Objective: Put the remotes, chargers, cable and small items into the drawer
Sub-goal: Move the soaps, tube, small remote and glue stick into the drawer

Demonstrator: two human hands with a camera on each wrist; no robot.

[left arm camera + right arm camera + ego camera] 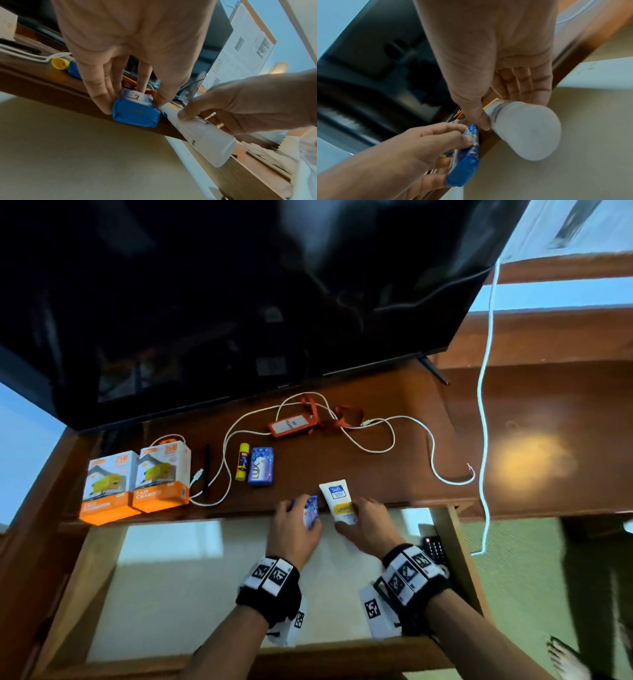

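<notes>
Drawer (102, 570) lies open below me, a remote (434, 549) in its right corner; chargers (137, 484), cable (376, 436) and more wait on the desk (376, 474). Left wrist: my left hand (130, 44) pinches a blue soap bar (135, 113) at the edge. Right wrist: my right hand (496, 54) grips a white tube (525, 129).

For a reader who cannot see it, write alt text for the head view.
Over an open drawer, the left hand grips a blue soap bar and the right hand a white tube at the desk edge. Two orange boxes, a glue stick, another soap, a white cable and a tag lie below a TV.
</notes>
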